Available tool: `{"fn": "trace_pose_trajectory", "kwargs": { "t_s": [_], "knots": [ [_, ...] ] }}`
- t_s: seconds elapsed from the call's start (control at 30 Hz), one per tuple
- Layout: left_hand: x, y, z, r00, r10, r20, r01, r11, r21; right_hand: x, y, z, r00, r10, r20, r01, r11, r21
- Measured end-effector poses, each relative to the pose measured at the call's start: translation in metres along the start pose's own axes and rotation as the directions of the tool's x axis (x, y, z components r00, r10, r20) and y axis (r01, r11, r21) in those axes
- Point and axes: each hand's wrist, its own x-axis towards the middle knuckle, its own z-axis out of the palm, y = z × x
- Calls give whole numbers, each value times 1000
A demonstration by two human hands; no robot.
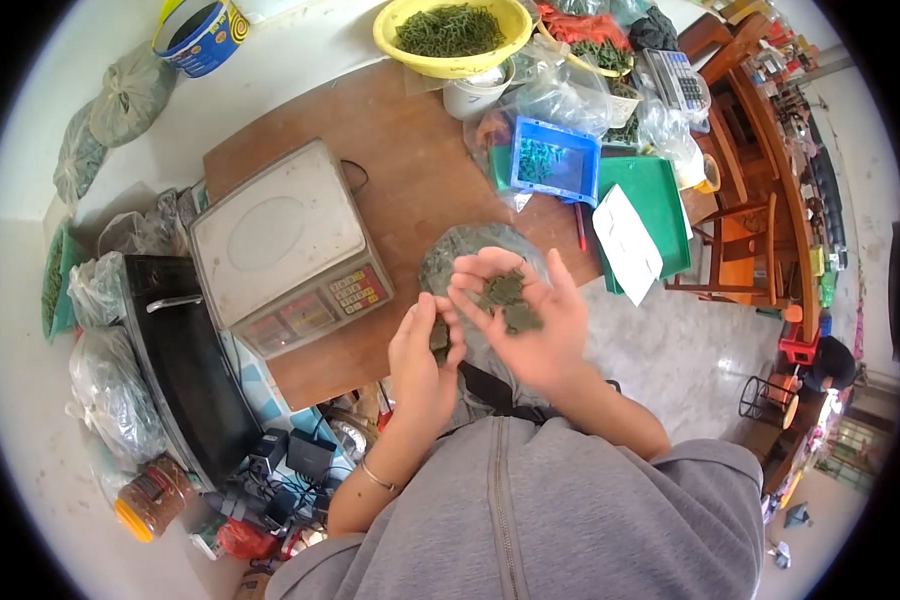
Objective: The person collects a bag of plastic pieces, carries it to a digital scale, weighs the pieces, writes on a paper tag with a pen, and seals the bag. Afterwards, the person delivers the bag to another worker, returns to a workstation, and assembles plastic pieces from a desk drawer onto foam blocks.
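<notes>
My right hand [550, 335] is turned palm up with its fingers spread, and a small heap of dark green pieces [510, 300] lies across the palm and fingers. My left hand [420, 360] is cupped close beside it, its fingers curled around more dark green pieces [439, 340], partly hidden by the thumb. Behind and below both hands is a clear plastic bag [455, 245] with greenish contents, at the table's near edge. To the left on the brown table [400, 130] stands a weighing scale [285, 250] with a bare metal plate.
A blue tray [592, 175] of small green pieces sits beyond my right hand, beside a green tray [678, 245] with white paper [627, 245]. Farther back are a yellow basin [455, 65] and a calculator [675, 80]. Wooden chairs [745, 250] stand right.
</notes>
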Motion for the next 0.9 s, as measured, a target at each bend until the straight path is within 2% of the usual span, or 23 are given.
{"fn": "trace_pose_trajectory", "kwargs": {
  "t_s": [0.03, 0.07, 0.1, 0.13, 0.17, 0.2, 0.23, 0.27, 0.3, 0.37, 0.4, 0.47, 0.5, 0.57, 0.6, 0.63, 0.7, 0.73, 0.8, 0.9],
  "knots": [
    [9, -8, 0, 998, -50, -39, 38, 962, -270, 2, 5, -1, 995, -95, 35, 100, 974, -205],
    [9, -9, 6, 998, -69, -11, 62, 947, -315, 3, 18, 7, 967, -253, 18, 242, 902, -358],
    [10, -12, 8, 997, -75, -9, 69, 948, -311, 4, 21, 10, 939, -310, 147, 312, 595, -741],
    [11, -15, 10, 997, -71, 2, 66, 920, -385, 6, 28, 8, 911, -318, 262, 381, 407, -831],
    [12, -18, 11, 998, -65, 12, 63, 887, -457, 7, 34, 4, 878, -300, 373, 441, 200, -875],
    [20, -25, -5, 932, 102, 349, 57, 906, -418, 5, 38, 4, 877, -306, 371, 440, 198, -876],
    [20, -22, -6, 931, 100, 350, 59, 907, -417, 3, 41, 4, 841, -292, 455, 487, 45, -872],
    [19, -19, -5, 944, 61, 323, 113, 862, -494, 1, 44, 3, 804, -264, 532, 524, -106, -845],
    [19, -17, -5, 955, 18, 295, 160, 807, -569, 1, 46, 0, 807, -266, 528, 521, -103, -848],
    [23, -21, -10, 956, 9, 292, 167, 803, -572, 4, 47, -6, 702, -273, 658, 620, -221, -753],
    [25, -25, -13, 952, -2, 306, 179, 814, -553, 3, 45, -5, 704, -274, 656, 618, -219, -755],
    [26, -26, -15, 948, -13, 318, 191, 823, -534, 0, 33, -2, 638, -300, 710, 645, -296, -705],
    [27, -25, -15, 968, -96, 233, 202, 847, -491, -2, 27, -6, 639, -300, 708, 644, -294, -706],
    [28, -21, -16, 969, -243, 42, 238, 882, -407, -5, 9, -19, 796, -429, 427, 358, -235, -904],
    [29, -20, -17, 966, -258, 28, 248, 887, -389, -1, 2, -35, 881, -433, 193, 131, -169, -977],
    [29, -18, -18, 962, -272, 15, 258, 891, -373, 5, -3, -61, 906, -420, -53, -108, -107, -988],
    [33, -19, -26, 958, -281, 50, 281, 894, -349, 7, -6, -133, 942, -260, -213, -326, -548, -771],
    [34, -20, -27, 953, -289, 86, 301, 897, -323, 8, -2, -153, 941, -263, -213, -328, -547, -770],
    [35, -18, -25, 947, -303, 110, 322, 902, -287, 11, 3, -178, 889, -430, -156, -365, -461, -809],
    [34, -19, -24, 937, -322, 138, 348, 905, -246, 23, 13, -187, 862, -495, -111, -377, -479, -793]
  ]
}}
